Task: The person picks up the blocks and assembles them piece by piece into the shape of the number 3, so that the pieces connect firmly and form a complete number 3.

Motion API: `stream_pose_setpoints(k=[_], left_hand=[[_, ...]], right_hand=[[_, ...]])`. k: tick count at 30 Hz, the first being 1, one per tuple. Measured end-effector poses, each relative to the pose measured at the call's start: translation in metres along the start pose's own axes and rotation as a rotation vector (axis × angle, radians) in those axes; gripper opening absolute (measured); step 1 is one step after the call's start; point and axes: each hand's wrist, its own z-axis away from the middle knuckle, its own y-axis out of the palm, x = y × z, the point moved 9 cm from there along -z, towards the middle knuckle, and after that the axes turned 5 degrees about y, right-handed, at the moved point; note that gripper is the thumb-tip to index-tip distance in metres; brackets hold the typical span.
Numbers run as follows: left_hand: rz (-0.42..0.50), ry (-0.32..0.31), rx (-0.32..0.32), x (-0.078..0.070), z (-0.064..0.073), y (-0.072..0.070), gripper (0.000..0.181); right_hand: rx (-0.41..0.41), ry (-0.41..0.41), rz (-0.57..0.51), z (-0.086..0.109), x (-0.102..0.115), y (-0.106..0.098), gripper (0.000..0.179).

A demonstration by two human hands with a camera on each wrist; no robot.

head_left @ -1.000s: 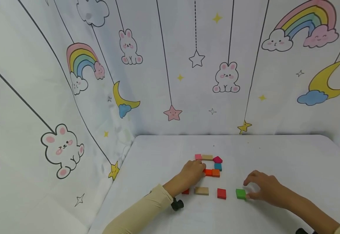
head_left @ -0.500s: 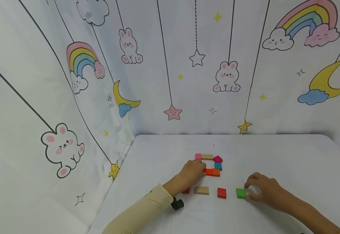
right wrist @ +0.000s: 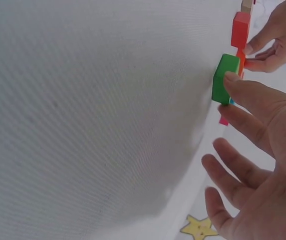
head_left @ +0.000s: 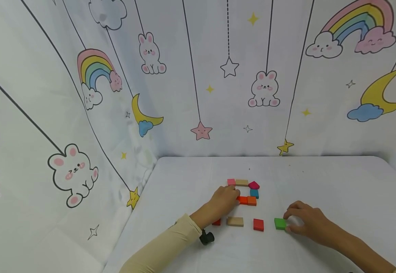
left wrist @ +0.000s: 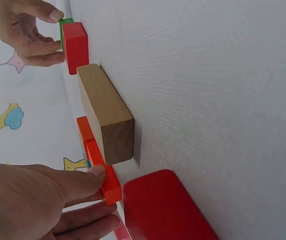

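My left hand (head_left: 223, 201) pinches the end of an orange-red block (left wrist: 111, 187) between thumb and fingers. That block lies against an orange block (head_left: 251, 201); a blue block (head_left: 254, 193), a magenta five-sided block (head_left: 254, 185), a tan block (head_left: 241, 182) and a pink block (head_left: 231, 182) continue the outline behind it. Further right, my right hand (head_left: 315, 222) holds a green block (head_left: 280, 223) at its right end with thumb and index finger. In the right wrist view the thumb lies on the green block and the other fingers are spread off it.
In front of the outline, a row on the white table (head_left: 184, 258) has a dark red block (head_left: 216, 222) partly behind my left wrist, a tan block (head_left: 235, 221) and a red block (head_left: 258, 225). A black wrist device (head_left: 206, 237) hangs under the left sleeve.
My right hand has closed in on the green block, which has shifted very slightly left and away. The left hand and the other blocks stay in place.
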Motion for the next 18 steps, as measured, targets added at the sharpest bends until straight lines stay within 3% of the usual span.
stream_pose_setpoints(k=[6, 18], left_hand=[[-0.01, 0.001, 0.001, 0.001, 0.001, 0.0, 0.028], [-0.015, 0.007, -0.002, -0.001, 0.001, -0.002, 0.026]], right_hand=[[-0.031, -0.008, 0.014, -0.002, 0.001, 0.0, 0.027], [-0.018, 0.007, 0.025, -0.016, 0.0, 0.0, 0.027]])
